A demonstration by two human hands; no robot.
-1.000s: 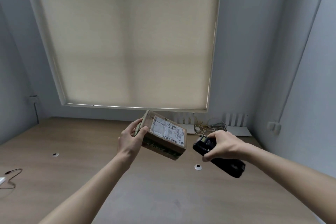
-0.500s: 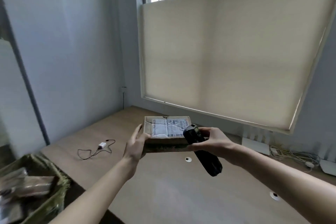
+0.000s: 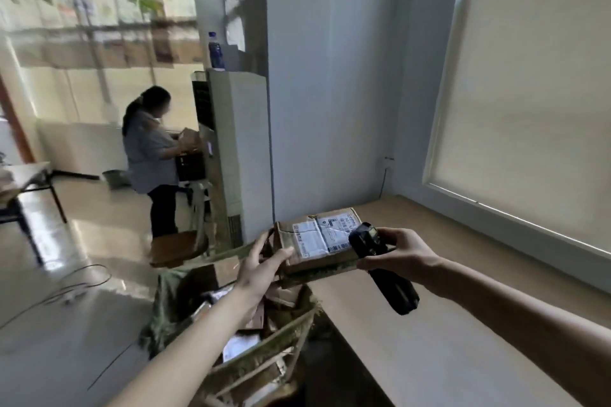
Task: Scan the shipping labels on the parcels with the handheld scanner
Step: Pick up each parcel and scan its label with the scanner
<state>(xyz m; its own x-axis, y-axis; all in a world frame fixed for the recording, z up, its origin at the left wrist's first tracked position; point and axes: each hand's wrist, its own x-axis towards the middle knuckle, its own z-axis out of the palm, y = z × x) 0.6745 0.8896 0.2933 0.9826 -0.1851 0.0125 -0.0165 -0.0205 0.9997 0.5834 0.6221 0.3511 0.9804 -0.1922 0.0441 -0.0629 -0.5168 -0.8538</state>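
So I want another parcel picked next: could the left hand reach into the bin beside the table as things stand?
Probably not yet: the left hand grips the cardboard parcel, though it hangs right above the open bin with nothing between.

Two hands: the left hand (image 3: 261,269) and the right hand (image 3: 401,253). One held parcel (image 3: 317,241), one handheld scanner (image 3: 380,271), one bin (image 3: 231,324) of blurred parcels, one other person (image 3: 148,155).

The white shipping label (image 3: 322,235) on the cardboard parcel (image 3: 317,246) is showing a barcode and rows of small print, but the blur is keeping every word and number of it from being read.
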